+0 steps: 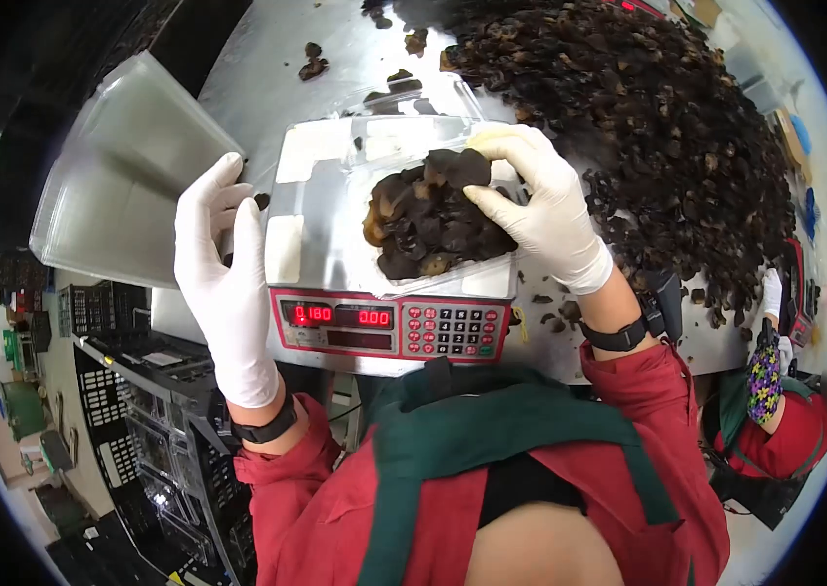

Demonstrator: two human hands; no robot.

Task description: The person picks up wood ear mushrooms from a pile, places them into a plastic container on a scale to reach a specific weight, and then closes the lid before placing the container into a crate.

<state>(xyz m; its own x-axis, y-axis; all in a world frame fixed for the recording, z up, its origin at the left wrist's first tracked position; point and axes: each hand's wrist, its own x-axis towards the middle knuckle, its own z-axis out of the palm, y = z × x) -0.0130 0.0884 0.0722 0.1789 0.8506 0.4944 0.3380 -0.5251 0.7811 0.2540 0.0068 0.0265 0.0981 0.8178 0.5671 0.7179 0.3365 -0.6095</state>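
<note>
A clear plastic tray (404, 285) heaped with dark wood ear mushrooms (423, 225) rests on the pan of a digital scale (321, 156). The scale's red display reads 0.180 on the left and 0.00 beside it. My right hand (555, 215), in a white glove, is at the tray's right side, with thumb and forefinger closed on a wood ear mushroom at the top of the heap. To the left of the scale, my gloved left hand (218, 259) is raised with its fingers apart and nothing visible in it.
A large mound of wood ear mushrooms (628, 127) covers the right of the metal table (267, 49). A translucent plastic bin (130, 176) stands at the left. Black crates (155, 410) are stacked below it. Another person (780, 420) in a red top works at far right.
</note>
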